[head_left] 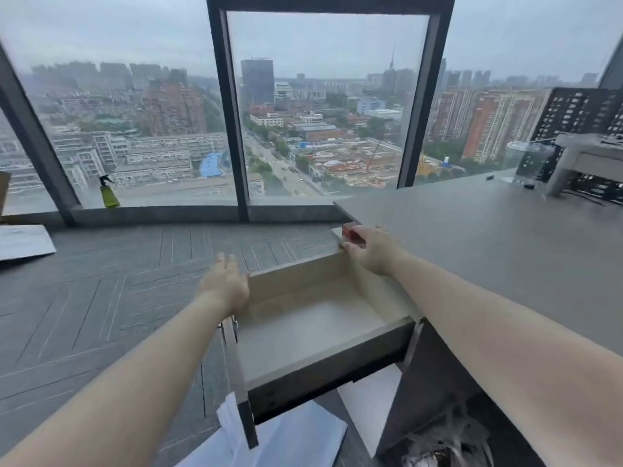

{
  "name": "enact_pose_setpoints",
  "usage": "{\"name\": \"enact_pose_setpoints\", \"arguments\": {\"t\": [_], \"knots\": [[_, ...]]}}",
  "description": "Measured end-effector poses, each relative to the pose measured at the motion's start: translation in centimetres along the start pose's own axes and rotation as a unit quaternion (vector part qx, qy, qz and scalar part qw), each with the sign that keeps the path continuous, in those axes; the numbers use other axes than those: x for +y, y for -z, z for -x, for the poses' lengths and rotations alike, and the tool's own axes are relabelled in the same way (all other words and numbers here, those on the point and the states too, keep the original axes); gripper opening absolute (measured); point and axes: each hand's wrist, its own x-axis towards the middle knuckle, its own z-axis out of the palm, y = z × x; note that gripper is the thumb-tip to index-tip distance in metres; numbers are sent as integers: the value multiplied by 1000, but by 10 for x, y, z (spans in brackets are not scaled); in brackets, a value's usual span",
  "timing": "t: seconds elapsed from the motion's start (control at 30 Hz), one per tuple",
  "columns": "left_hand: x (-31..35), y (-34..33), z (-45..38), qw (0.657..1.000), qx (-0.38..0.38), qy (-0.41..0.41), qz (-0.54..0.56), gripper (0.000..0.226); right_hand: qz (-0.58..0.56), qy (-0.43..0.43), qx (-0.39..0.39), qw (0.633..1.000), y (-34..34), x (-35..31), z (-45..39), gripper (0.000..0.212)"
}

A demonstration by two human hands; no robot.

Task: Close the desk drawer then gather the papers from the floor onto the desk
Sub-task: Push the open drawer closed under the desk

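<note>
The desk drawer stands pulled out to the left of the grey desk, and its pale inside holds nothing. My left hand lies flat against the top of the drawer's front panel, fingers spread. Over at the drawer's far corner by the desk edge rests my right hand, its fingertips touching a small red object; whether it grips anything is unclear. White papers lie on the floor beneath the drawer. Another sheet lies on the floor at the far left.
Floor-to-ceiling windows run along the back, with a green spray bottle on the sill. A black perforated panel and a grey stand occupy the desk's far right. Something pale and feathery sits under the desk. The floor is grey patterned carpet.
</note>
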Motion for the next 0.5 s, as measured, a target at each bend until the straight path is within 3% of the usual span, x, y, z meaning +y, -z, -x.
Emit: {"name": "enact_pose_setpoints", "arguments": {"t": [0.13,0.3,0.5], "knots": [[-20,-20,21,991,-69,108,25,55,148,-59,-21,987,2,12,19,66],[-19,-25,6,977,-63,163,119,38,156,-115,-47,980,8,36,21,79],[-31,-25,-1,969,-76,141,190,29,180,-72,-50,980,2,58,7,76]]}}
